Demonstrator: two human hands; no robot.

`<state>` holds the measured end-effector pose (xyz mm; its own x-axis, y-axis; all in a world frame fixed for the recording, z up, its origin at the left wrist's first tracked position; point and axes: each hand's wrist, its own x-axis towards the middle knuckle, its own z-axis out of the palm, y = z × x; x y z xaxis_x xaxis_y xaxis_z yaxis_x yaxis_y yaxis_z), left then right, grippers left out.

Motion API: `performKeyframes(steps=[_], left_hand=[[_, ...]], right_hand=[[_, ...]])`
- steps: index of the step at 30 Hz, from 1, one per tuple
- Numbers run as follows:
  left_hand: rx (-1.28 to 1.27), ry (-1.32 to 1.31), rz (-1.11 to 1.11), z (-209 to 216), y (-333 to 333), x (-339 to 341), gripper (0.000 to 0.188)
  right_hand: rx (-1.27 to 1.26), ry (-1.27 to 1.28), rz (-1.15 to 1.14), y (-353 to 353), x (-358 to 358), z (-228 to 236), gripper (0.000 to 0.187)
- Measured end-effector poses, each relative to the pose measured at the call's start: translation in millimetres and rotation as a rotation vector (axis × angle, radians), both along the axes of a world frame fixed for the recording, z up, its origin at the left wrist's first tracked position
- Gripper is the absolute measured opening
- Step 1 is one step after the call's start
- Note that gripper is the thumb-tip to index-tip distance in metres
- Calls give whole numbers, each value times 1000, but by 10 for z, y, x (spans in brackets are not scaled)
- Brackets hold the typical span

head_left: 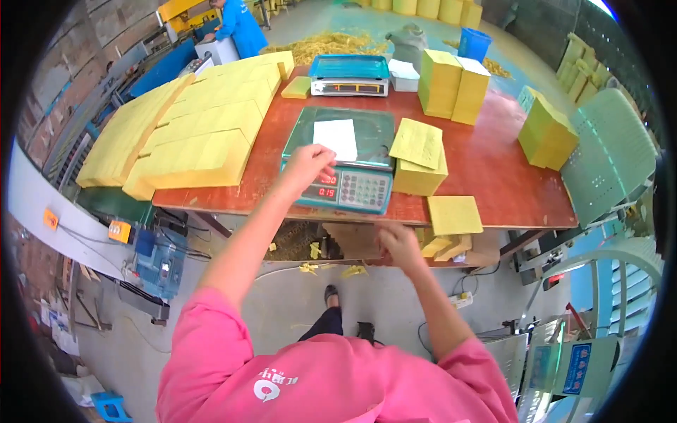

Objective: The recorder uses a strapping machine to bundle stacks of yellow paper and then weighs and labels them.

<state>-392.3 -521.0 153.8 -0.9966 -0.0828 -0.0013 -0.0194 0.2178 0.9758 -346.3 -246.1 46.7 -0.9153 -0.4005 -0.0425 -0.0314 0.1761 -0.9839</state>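
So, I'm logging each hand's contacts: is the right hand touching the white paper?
Apart: the head view shows the keypad between the right hand and the white paper.

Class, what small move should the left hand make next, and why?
Probably draw the left hand slightly back: it partly covers the lit display of the nearer digital scale, whose platform appears to bear the white paper sheet.

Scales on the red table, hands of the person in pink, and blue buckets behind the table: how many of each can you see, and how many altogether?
Near scale and far scale: 2
Left hand and right hand: 2
Blue bucket: 1
Total: 5
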Motion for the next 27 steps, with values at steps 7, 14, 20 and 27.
performKeyframes(steps=[7, 14, 20, 27], left_hand=[[128, -80, -22, -253, -371, -1032, 24], [347, -239, -89, -444, -599, -1196, 25], [470, -298, -123, -447, -726, -1233, 33], [549, -357, -102, -409, -707, -1281, 38]], right_hand=[[539, 535, -172, -851, -1226, 632, 31], [746, 458, -200, -1264, -1627, 634, 26], [85, 311, -171, -1427, -1733, 628, 16], [-273, -12, -28, -1606, -1790, 664, 16]])
